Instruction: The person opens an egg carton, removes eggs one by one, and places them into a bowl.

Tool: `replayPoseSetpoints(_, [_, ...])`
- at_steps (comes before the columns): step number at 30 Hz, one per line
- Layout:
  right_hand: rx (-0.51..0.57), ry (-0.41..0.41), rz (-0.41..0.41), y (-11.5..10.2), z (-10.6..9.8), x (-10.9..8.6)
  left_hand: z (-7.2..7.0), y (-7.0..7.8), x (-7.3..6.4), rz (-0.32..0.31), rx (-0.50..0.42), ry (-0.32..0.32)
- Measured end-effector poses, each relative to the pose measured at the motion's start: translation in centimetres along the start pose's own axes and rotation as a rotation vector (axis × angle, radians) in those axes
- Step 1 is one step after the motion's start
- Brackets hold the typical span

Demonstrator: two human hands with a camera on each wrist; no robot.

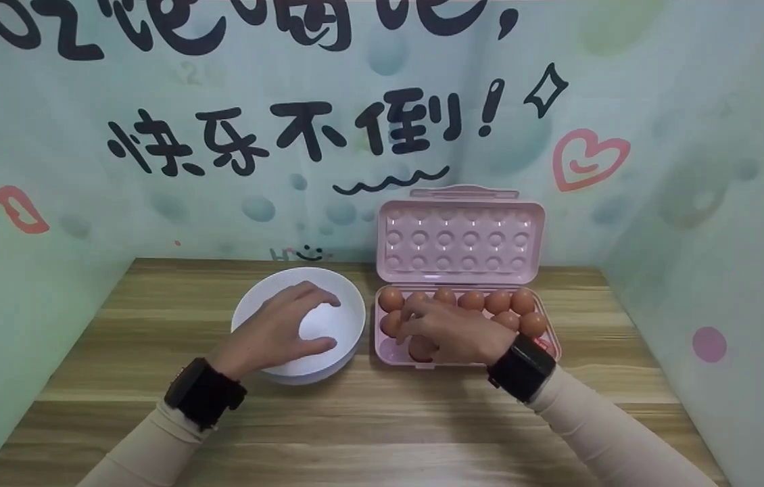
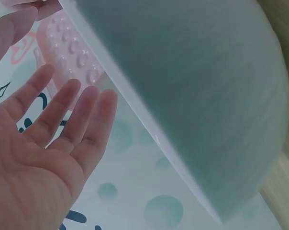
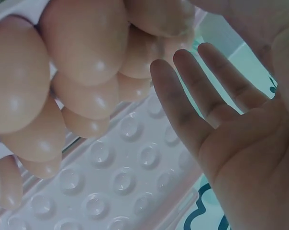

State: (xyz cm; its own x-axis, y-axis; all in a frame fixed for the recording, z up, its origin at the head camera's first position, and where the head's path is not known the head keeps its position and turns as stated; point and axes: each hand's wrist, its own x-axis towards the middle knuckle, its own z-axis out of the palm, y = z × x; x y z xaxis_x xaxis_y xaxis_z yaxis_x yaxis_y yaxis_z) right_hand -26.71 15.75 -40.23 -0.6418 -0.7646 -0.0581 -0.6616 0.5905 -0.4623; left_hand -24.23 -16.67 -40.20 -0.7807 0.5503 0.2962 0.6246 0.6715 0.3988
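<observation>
My left hand (image 1: 280, 328) hovers over a white bowl (image 1: 349, 338), thumb and fingers spread apart. In the left wrist view, that hand (image 2: 44, 139) holds nothing, and the bowl's outer wall (image 2: 197, 96) fills the right side. My right hand (image 1: 453, 330) reaches over the front left part of a pink egg carton (image 1: 392, 350). Brown eggs (image 1: 470, 300) sit in its cups. The right wrist view shows three extended fingers of this hand (image 3: 245, 129) beside a cluster of eggs (image 3: 87, 38). Its thumb is close to one egg (image 3: 159, 14); I cannot tell whether they touch.
The carton's lid (image 1: 460, 240) stands raised at the back, near a printed backdrop (image 1: 220, 203). Bowl and carton stand side by side on a wooden table (image 1: 355, 433). Backdrop sheets also rise at the left and right. A black band (image 1: 524, 365) sits on each wrist.
</observation>
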Motion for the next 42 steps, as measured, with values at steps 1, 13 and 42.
replayPoseSetpoints(1, [-0.069,0.002,-0.051,0.2,0.1,0.1,0.2,0.1,-0.1,0.002,-0.001,0.005])
replayPoseSetpoints(13, [-0.347,0.016,-0.198,0.5,1.4,0.8,1.9,0.7,-0.6,0.04,-0.047,0.054])
replayPoseSetpoints(42, [0.212,0.493,-0.025,0.3,0.7,-3.1,3.3,3.1,1.8,0.055,-0.148,0.184])
